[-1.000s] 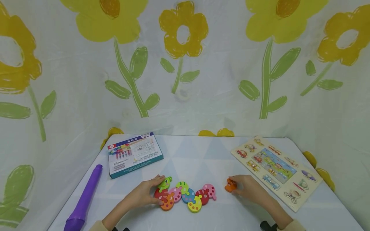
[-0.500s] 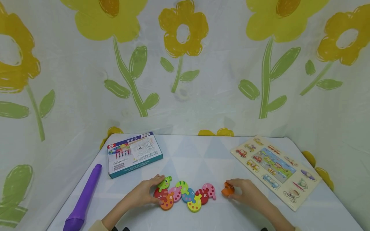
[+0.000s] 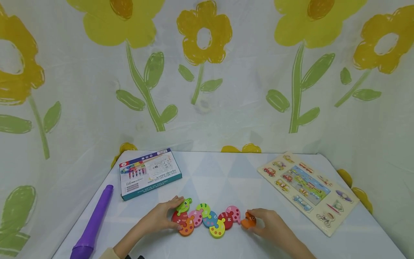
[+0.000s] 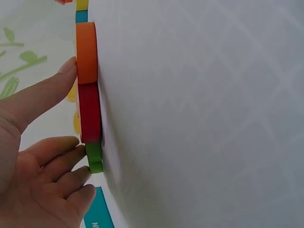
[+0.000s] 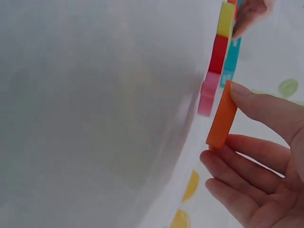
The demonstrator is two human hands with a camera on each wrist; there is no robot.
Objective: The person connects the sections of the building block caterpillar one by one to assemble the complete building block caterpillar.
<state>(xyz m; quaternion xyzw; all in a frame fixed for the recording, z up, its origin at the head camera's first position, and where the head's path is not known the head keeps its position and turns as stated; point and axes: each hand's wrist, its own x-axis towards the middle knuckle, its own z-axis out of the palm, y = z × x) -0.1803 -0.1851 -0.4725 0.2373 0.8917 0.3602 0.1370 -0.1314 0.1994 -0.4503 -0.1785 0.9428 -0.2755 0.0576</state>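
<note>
A caterpillar number puzzle (image 3: 217,230) lies joined in a wavy row on the table, with a smiling green head (image 3: 183,205) at its left end. My left hand (image 3: 158,217) holds that end, thumb at the orange piece (image 4: 87,52) and fingers by the green head. Between thumb and fingers, my right hand (image 3: 270,223) pinches a loose orange puzzle piece (image 3: 248,221). That piece is tilted in the right wrist view, close beside the pink end piece (image 5: 209,92), and a small gap shows between them in the head view.
Back left lies a boxed set (image 3: 150,174) with a teal side. A purple stick-like toy (image 3: 93,219) runs along the left edge. At the right is a wooden vehicle puzzle board (image 3: 310,194). Flowered cloth (image 3: 207,118) hangs behind the white table (image 3: 213,172).
My right hand has moved left and slightly nearer the front with the loose orange piece, from well right of the row to its pink end. The left hand stays in place.
</note>
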